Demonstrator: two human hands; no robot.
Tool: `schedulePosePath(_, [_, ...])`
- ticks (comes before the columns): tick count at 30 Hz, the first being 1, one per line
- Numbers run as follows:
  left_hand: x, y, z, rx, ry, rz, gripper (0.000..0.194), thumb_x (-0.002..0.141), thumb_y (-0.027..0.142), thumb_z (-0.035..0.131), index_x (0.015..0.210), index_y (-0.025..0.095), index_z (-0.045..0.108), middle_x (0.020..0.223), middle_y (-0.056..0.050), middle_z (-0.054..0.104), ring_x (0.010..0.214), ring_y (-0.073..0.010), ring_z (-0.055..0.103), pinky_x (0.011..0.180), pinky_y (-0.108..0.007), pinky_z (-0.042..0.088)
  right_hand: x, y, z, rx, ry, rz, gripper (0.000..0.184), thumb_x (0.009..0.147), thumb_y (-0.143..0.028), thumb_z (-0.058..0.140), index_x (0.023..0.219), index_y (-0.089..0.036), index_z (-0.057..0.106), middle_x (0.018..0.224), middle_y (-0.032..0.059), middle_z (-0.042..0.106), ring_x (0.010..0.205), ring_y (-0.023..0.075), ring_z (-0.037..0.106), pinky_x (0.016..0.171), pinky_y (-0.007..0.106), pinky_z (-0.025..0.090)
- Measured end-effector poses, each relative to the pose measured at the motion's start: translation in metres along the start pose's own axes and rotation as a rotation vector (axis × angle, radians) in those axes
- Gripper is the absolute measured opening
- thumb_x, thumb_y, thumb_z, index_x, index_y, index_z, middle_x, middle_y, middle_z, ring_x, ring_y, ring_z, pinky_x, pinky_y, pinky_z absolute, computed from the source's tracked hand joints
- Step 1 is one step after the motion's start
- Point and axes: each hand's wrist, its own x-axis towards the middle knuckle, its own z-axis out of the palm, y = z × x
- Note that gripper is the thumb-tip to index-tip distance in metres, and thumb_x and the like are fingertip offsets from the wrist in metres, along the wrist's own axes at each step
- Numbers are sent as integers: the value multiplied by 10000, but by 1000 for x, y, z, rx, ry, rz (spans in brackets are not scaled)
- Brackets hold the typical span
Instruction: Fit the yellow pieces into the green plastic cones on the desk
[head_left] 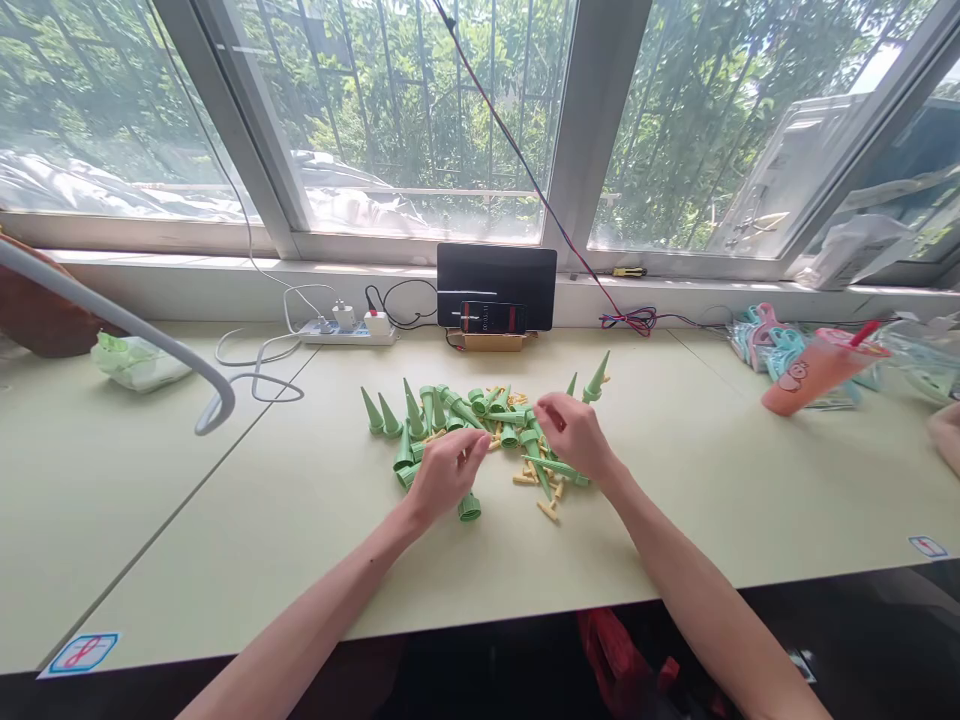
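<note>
Green plastic cone spikes [414, 412] lie in a pile across the middle of the table, some standing upright, others on their sides. Small yellow T-shaped pieces [548, 511] are scattered among and in front of them. Over the pile's front left, my left hand [448, 472] is closed, thumb and fingertips drawn together; what they hold, if anything, cannot be made out. My right hand [576, 432] hovers at the pile's right side with curled fingers, their tips near the green cones, and its grip is hidden. A ribbed green cap end [469, 508] lies just right of my left hand.
A black tablet [496, 275] with a phone [491, 318] before it leans at the sill. A power strip [349, 333] with cables lies left. At right stands a tilted orange drink cup [817, 375] beside bagged items. A grey curved rod [135, 325] crosses the left.
</note>
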Motion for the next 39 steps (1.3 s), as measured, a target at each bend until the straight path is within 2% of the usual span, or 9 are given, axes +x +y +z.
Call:
schedulePosePath(2, [2,1,-3,-19,57,-48,277,985,292,506,802,151,657,658,8,645,547,-91,540,567,-207,440,-3,-6,8,4,-201,-27,193,952,-230,514,773,-185,568,680,-1,553,579,119,463,581,249,373])
schedulePosePath(4, [4,1,-5,-48,87,-82,274,986,291,503,812,149,661,665,4,651,576,-98,569,579,-201,456,-6,-10,12,-10,-310,-26,182,918,-211,567,738,-184,557,661,-12,534,604,122,465,587,250,345])
schedulePosePath(9, [3,1,-4,-27,69,-65,261,982,288,508,809,155,652,670,7,647,550,-93,536,566,-206,437,-8,-12,12,-68,-438,33,172,834,-215,679,734,-184,543,656,-35,506,607,109,444,562,242,275])
schedulePosePath(13, [2,1,-1,-1,44,-22,279,986,299,499,782,164,633,660,10,634,529,-95,493,568,-221,419,-8,-12,11,-93,-476,54,206,813,-191,687,699,-185,515,646,-38,491,608,108,436,565,241,266])
schedulePosePath(19, [2,2,-1,7,32,-1,262,984,292,504,793,169,633,668,10,644,533,-100,500,579,-228,414,-9,-10,14,-72,-483,46,280,850,-116,615,637,-187,448,639,-31,491,591,110,419,566,244,279])
schedulePosePath(27, [0,1,0,17,6,-16,272,989,301,495,802,169,641,704,-4,668,548,-104,509,592,-230,424,-10,-9,13,25,-431,76,257,907,-158,599,683,-192,478,637,-25,539,577,117,441,578,249,307])
schedulePosePath(33, [1,2,0,20,-5,-17,293,993,312,479,795,172,643,672,-4,647,547,-109,502,577,-232,422,-7,-10,12,171,-309,65,249,928,-211,556,694,-199,472,597,-40,473,543,115,406,548,249,323])
schedulePosePath(39, [1,4,-1,7,-14,-11,299,995,307,475,792,173,649,672,-6,638,550,-107,506,553,-222,431,-5,-12,8,297,-130,153,265,951,-325,532,721,-205,479,578,-45,419,511,113,351,508,256,308])
